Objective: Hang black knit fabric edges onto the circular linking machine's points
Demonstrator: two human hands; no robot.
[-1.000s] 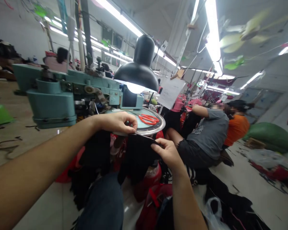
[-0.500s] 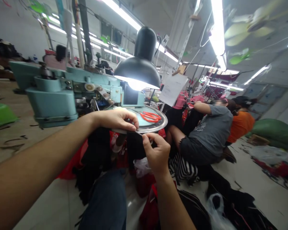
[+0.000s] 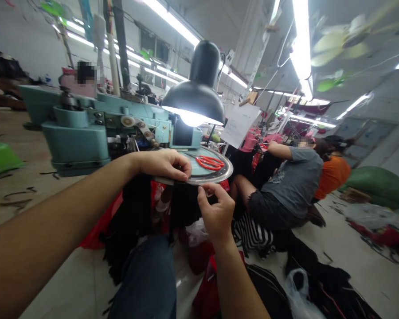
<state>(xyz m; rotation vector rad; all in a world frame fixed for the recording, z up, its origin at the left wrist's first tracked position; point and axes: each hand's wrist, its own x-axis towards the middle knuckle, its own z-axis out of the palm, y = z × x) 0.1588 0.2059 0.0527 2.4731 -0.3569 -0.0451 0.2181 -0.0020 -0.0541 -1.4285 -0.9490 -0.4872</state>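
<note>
My left hand (image 3: 166, 165) rests at the near rim of a round metal plate (image 3: 226, 170), thumb and fingers pinched over black cloth (image 3: 182, 201) that hangs below the edge. My right hand (image 3: 217, 207) is just right of it and lower, thumb and forefinger closed together at the rim; what they hold, if anything, is too small to make out. Red-handled scissors (image 3: 210, 163) lie on the plate behind my hands. A black lamp (image 3: 194, 99) shines down over the plate, beside a teal machine (image 3: 78, 141).
Two people sit at the right, one in a grey shirt (image 3: 294, 177), one in orange (image 3: 334, 173). Black cloth and a clear plastic bag (image 3: 299, 292) lie on the floor. A green basin (image 3: 1, 159) is at the left.
The view has shifted slightly, so the lamp and machine appear a little further right. The dark strip seen between my two hands earlier no longer shows there.
</note>
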